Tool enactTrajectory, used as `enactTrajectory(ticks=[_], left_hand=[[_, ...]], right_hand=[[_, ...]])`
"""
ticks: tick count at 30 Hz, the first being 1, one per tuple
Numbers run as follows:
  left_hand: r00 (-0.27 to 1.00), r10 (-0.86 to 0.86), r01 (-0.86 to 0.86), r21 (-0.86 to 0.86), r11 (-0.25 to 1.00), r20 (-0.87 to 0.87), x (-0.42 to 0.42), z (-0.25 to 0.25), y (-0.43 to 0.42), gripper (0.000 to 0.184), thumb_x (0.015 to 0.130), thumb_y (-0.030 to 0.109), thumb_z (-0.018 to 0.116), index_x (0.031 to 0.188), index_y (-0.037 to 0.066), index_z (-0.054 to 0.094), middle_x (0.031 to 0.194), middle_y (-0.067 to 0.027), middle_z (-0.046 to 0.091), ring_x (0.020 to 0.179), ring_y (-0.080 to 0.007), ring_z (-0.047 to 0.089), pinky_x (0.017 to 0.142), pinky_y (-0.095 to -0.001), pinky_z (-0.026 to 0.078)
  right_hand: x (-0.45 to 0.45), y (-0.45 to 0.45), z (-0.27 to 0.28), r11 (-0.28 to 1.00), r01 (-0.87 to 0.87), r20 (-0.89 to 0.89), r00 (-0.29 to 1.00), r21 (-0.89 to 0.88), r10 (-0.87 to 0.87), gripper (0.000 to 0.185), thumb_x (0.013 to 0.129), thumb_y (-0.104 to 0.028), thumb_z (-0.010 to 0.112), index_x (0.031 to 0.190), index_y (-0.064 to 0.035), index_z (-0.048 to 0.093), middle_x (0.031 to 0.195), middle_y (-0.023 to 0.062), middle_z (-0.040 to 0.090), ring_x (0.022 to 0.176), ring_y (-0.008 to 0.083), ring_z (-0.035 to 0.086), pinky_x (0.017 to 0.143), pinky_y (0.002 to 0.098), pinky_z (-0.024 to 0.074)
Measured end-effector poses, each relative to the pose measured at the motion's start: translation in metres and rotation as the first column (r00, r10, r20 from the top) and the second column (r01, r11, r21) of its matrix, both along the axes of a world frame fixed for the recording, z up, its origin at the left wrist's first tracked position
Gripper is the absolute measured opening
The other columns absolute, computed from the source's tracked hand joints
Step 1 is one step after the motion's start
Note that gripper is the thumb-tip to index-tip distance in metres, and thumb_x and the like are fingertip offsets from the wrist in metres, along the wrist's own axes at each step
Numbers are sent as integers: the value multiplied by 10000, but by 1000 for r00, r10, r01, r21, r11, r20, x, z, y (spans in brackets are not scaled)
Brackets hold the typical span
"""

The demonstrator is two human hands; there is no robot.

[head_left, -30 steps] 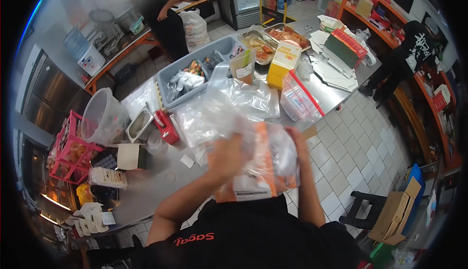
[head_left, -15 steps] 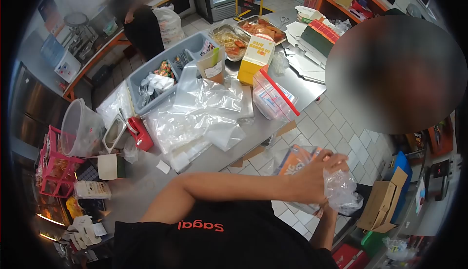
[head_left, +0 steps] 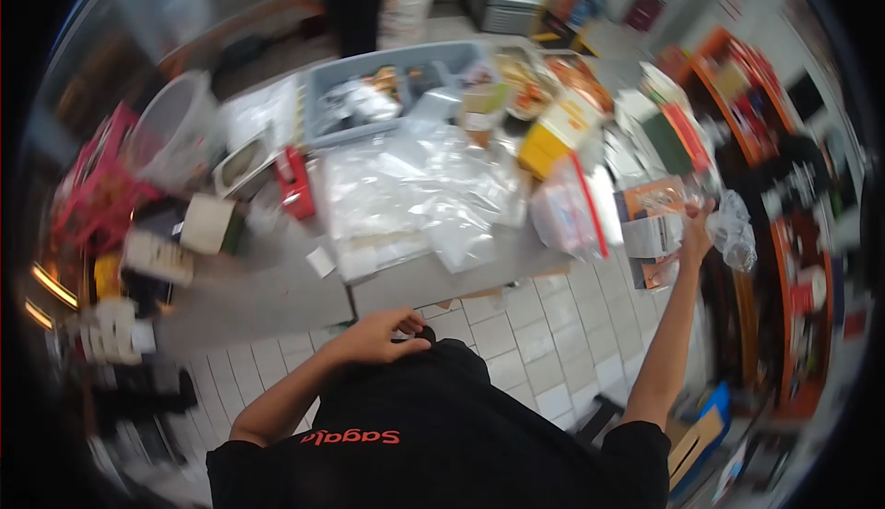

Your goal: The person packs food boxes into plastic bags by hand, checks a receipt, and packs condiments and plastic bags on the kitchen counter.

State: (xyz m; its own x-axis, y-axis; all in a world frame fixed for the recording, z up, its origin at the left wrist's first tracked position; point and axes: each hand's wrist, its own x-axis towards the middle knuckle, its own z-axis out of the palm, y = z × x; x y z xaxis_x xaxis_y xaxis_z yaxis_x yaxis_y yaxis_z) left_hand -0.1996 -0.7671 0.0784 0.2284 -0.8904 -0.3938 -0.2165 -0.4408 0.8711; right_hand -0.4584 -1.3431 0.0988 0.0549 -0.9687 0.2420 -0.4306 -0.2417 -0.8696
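My right hand (head_left: 698, 235) is stretched out to the right, its fingers closed on the gathered top of a clear plastic bag (head_left: 736, 232). Inside the bag hang orange-and-white printed boxes (head_left: 648, 232); their lettering is blurred. In front of my dark shirt is my left hand (head_left: 392, 336), fingers loosely bent and the thumb apart from them. Nothing shows in its grasp, though a dark shape sits right beside the fingertips. The steel table (head_left: 249, 292) lies ahead of it, with clear plastic bags (head_left: 433, 200) spread on top.
Along the table are a blue-grey divided bin (head_left: 323, 126), a yellow carton (head_left: 560, 133), a red-zip bag (head_left: 564, 209), a red tape dispenser (head_left: 295, 184) and trays of food (head_left: 525, 80). An orange shelf (head_left: 728, 94) stands right. A person (head_left: 353, 6) stands beyond the table.
My right hand has carried the bagged boxes up and away to the right. My left hand has let go of the bag and drawn back to my body. The view has turned.
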Motion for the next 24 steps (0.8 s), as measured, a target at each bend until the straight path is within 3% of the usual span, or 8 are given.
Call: enactTrajectory(ticks=[2,3,4,11,16,19,22,24], left_hand=[[979,204,-204,-34,978,4,5,8,27,454,887,341,708,1185,20,588,1154,-153,664,1109,-261,634,978,-383,479],[945,328,-326,-67,943,11,5,14,43,450,885,330,714,1187,22,588,1143,-155,667,1099,-262,638,972,-380,483],[909,416,-414,-122,902,-16,3,10,58,437,887,317,715,1181,21,587,1132,-151,670,1083,-254,642,966,-376,484],[451,891,-876,-222,429,-56,1,-4,171,314,914,222,690,1139,27,591,1009,-77,687,967,-174,655,883,-331,507],[-168,949,-936,-258,-238,-266,32,-34,296,206,943,201,634,1085,55,597,952,-46,666,862,-140,644,766,-284,504],[-511,770,-771,-191,-607,-383,63,-55,388,335,916,301,661,1135,68,560,976,-39,634,814,-153,608,702,-280,478],[-697,594,-595,-139,-792,-401,108,-77,478,358,910,346,666,1085,56,551,936,-44,602,744,-145,584,629,-258,467],[-714,576,-586,-110,-803,-399,143,-87,528,389,903,359,674,1093,47,540,943,-47,586,754,-145,576,611,-262,463]], right_hand=[[18,-102,-78,980,-175,41,983,-91,180,502,971,-500,502,1139,-57,669,1043,153,675,920,254,629,834,376,481],[43,-81,-44,964,-259,-588,773,52,239,492,963,-310,556,1389,-72,503,1177,73,650,980,216,609,898,362,477],[66,-80,-44,942,-329,-756,599,68,264,483,958,-310,565,1376,-73,510,1166,79,653,969,225,612,887,368,482],[182,-60,-62,958,-286,-782,601,-16,166,427,925,-307,627,1282,-83,557,1084,118,668,892,286,632,809,406,516],[149,32,11,876,-20,-335,928,-482,-163,388,902,-304,672,1216,-90,591,1026,146,679,836,330,647,754,434,540],[134,126,60,754,56,4,997,-655,-71,366,888,-303,699,1175,-94,611,992,163,685,803,356,656,721,450,554],[157,238,67,786,-150,107,958,-600,265,344,874,-301,726,1135,-98,631,957,179,692,769,382,664,687,467,569],[190,349,59,883,-378,286,845,-279,453,195,921,-227,605,987,-46,637,893,108,650,787,266,621,743,379,525]])
